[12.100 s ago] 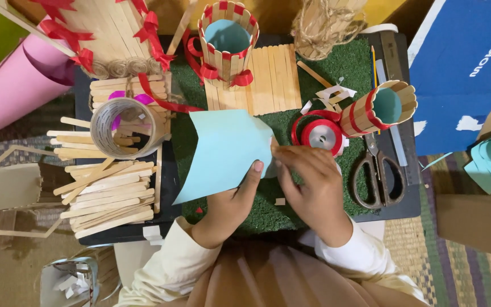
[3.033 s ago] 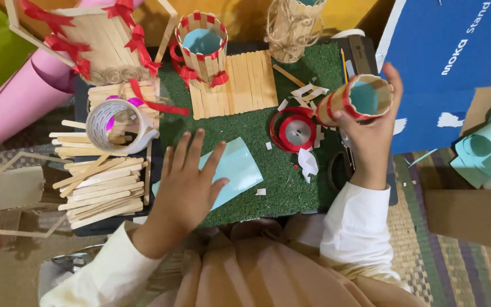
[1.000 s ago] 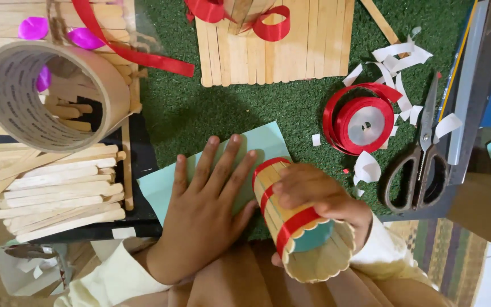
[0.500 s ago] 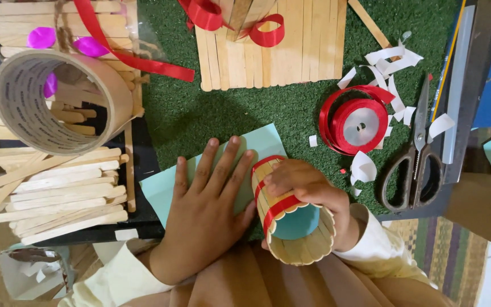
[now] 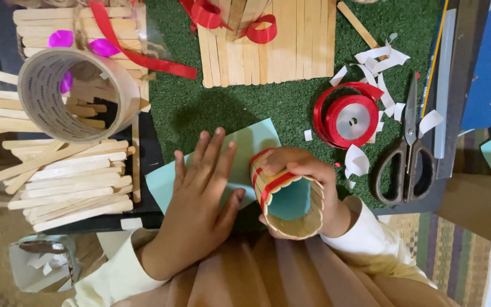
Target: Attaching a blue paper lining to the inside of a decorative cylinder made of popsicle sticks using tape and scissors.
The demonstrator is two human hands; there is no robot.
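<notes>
At centre of the green mat [image 5: 200,108]: stick cup [image 5: 286,199], wooden slats ringed by red ribbon bands, lined pale blue, tilted mouth-up. Right hand [image 5: 308,176] has its grip clamped on the cup; left hand [image 5: 200,196] lies flat, fingers apart, on the blue paper [image 5: 245,145]. Risk: squeezing may loosen the slats; paper may crease under the palm.

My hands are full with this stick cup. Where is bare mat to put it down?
Bare green mat lies between the tape roll, stick panel and ribbon spool. Right of the spool, paper scraps and scissors crowd it.
</notes>
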